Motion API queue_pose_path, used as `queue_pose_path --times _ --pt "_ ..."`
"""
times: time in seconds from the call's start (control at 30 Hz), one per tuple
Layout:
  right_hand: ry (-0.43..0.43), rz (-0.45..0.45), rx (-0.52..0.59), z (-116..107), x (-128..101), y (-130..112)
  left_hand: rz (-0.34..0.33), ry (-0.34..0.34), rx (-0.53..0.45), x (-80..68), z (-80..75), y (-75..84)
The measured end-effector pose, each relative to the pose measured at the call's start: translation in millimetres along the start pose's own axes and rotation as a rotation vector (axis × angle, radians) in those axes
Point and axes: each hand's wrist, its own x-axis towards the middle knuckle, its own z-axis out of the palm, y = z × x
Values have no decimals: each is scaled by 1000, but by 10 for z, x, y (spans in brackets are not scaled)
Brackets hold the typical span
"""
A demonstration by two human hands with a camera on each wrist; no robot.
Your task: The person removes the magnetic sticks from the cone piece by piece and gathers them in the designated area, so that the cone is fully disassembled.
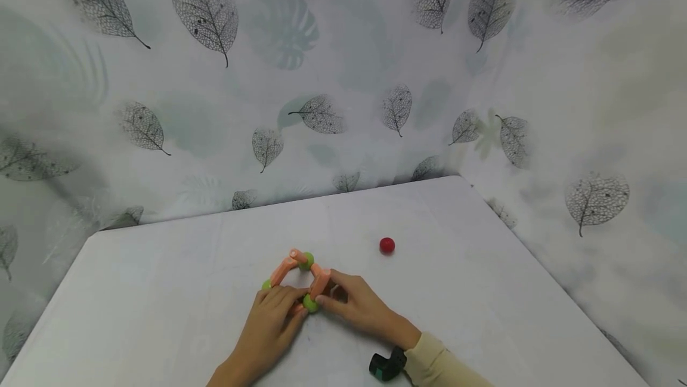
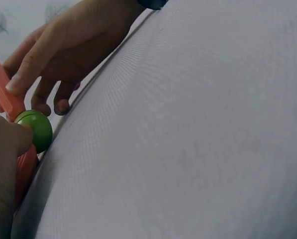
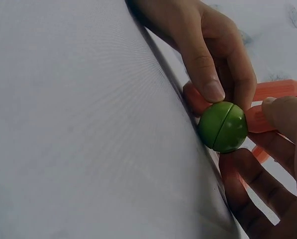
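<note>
Head view, both hands low on table [image 1: 161, 291], L hand [image 1: 271, 327] & R hand [image 1: 359, 309] fingers pinching green ball [image 1: 309, 303] w/ orange rods [image 1: 320, 282]

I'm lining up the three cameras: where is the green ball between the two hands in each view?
Head: green ball low centre, at both hands' fingertips.
Left wrist: far left, mid-height.
Right wrist: right of centre.
Shared landmark: the orange rods joining it.
</note>
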Motion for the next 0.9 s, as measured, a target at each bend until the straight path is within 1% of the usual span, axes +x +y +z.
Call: queue_pose_path --times 0.1,0.3,0.57,0.7,0.9 --pt "9 -5 -24 -4 6 -6 -1 -3 8 11 -5 -9" --pt "6 -11 -31 6 12 -19 -15 -19 16 8 -25 -17" --pt "28 -19 -4 28 11 -27 -21 -25 20 2 -33 -31" --pt "14 2 22 41 12 -43 -14 -22 19 -1 -43 -33" --pt "1 73 32 29 26 -90 -9 -18 11 1 -59 -35"
